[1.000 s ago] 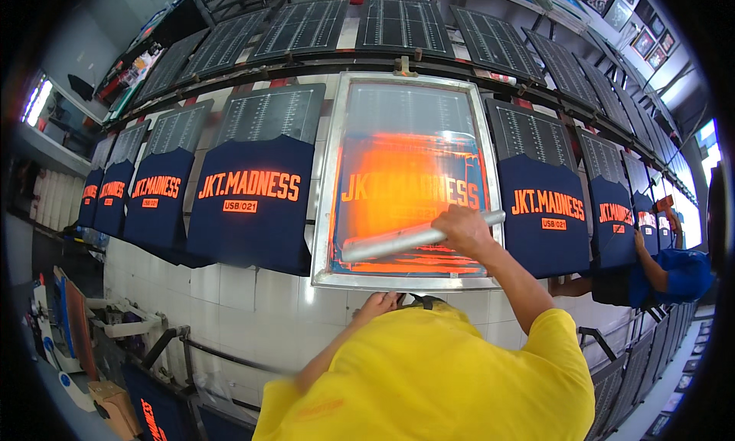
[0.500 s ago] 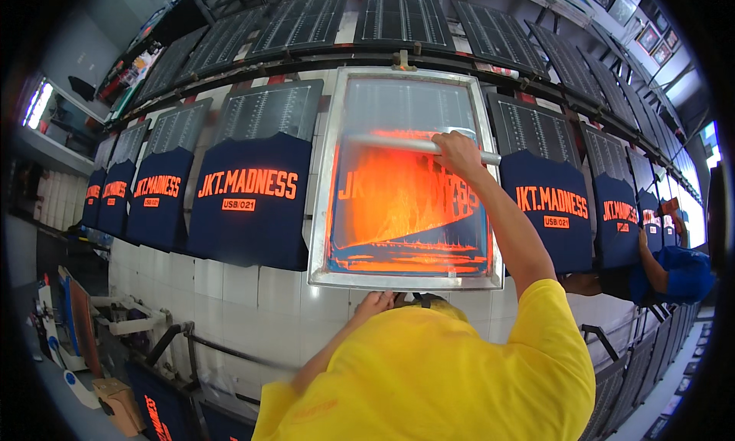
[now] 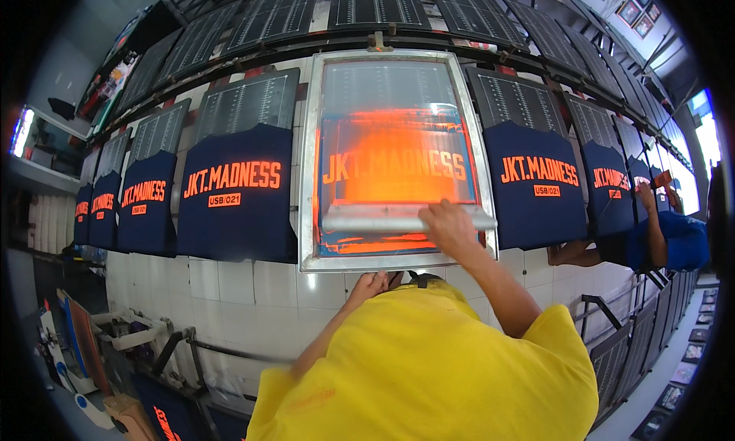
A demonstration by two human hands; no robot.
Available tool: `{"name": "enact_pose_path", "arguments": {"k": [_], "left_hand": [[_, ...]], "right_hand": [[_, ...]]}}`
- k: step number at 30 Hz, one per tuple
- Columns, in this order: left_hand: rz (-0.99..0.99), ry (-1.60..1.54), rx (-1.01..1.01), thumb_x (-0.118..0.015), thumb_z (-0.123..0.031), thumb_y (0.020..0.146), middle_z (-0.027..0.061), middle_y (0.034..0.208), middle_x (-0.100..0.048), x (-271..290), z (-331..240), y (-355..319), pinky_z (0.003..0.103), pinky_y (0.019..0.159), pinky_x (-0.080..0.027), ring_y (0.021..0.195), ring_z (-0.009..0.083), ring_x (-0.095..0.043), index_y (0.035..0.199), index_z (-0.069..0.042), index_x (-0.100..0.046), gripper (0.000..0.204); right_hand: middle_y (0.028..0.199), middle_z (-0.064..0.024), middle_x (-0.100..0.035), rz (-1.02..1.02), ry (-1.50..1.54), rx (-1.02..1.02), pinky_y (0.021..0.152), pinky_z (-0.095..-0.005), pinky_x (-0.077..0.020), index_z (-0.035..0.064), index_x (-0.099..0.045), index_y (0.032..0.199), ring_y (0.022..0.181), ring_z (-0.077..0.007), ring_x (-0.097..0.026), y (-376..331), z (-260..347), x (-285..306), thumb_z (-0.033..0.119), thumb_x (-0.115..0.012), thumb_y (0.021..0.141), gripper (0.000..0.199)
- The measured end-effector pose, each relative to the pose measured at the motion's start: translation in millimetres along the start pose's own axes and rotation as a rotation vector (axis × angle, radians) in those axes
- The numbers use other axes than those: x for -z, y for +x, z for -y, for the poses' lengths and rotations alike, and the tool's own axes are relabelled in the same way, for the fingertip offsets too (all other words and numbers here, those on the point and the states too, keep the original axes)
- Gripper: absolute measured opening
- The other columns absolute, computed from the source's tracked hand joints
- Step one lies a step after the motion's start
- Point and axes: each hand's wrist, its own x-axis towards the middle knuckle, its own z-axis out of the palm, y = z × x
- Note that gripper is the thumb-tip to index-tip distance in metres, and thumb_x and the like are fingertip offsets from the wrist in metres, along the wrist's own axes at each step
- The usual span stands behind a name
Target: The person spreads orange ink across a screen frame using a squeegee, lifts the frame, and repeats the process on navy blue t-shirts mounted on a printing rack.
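A silver squeegee (image 3: pixel 367 220) spans the 6 o'clock end of a metal-framed screen (image 3: pixel 309 181), below a glowing spread of orange ink (image 3: pixel 398 184). The fingers of the right hand (image 3: pixel 450 228) wrap the bar toward its 3 o'clock end. The left hand (image 3: pixel 370 285) sits just outside the frame toward 6 o'clock, fingers curled; whether they grip anything cannot be told. Printed navy shirts flank the screen at 9 o'clock (image 3: pixel 233 227) and 3 o'clock (image 3: pixel 536 223). Dark boards (image 3: pixel 379 4) line 12 o'clock; a co-worker in blue (image 3: pixel 674 242) bends near 4 o'clock.
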Motion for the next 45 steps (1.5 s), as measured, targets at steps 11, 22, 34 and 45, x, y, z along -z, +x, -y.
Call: {"name": "enact_pose_path", "arguments": {"k": [11,22,34,45], "left_hand": [[0.194,-0.106,0.134,-0.045,-0.038,0.105,-0.0047,0.066,-0.040,11.4,1.0,8.4,0.024,0.052,-0.029,0.056,0.0072,-0.034,0.084,-0.008,-0.051,0.037],[0.194,-0.036,0.232,-0.048,-0.027,0.105,-0.0050,0.067,-0.041,8.4,-30.3,-3.1,0.022,0.052,-0.032,0.058,0.0064,-0.038,0.108,-0.003,-0.061,0.028],[-0.036,0.313,-0.086,-0.051,-0.027,0.102,0.0094,0.095,-0.070,67.2,-108.1,-56.3,0.028,0.072,-0.051,0.085,0.0133,-0.065,0.115,0.000,-0.064,0.032],[-0.684,0.899,-0.265,-0.057,-0.014,0.095,0.0246,0.104,-0.069,163.9,-55.9,9.6,0.037,0.086,-0.052,0.098,0.0368,-0.068,0.116,0.005,-0.065,0.030]], "right_hand": [[0.107,-0.0079,-0.055,0.003,0.075,-0.042,0.078,-0.0392,-0.0434,0.0088,-0.057,0.103,0.096,-0.0263,-0.053,-59.2,42.8,-15.3,0.029,-0.080,0.065,0.049],[0.116,-0.0088,-0.055,0.016,0.154,-0.079,0.083,-0.0395,-0.0433,0.0075,-0.057,0.111,0.102,-0.0274,-0.052,-69.9,46.3,-16.7,0.045,-0.081,0.064,0.065],[0.111,-0.0195,-0.063,-0.374,0.233,-0.699,0.089,-0.0442,-0.0482,-0.0002,-0.060,0.120,0.106,-0.0381,-0.059,-103.9,-69.6,-25.7,0.017,-0.059,0.092,0.033],[0.082,-0.0135,-0.069,-0.453,0.788,-1.007,0.070,-0.0309,-0.0483,-0.0067,-0.067,0.109,0.074,-0.0156,-0.062,-108.6,-96.2,-68.9,0.010,-0.053,0.093,0.027]]}}
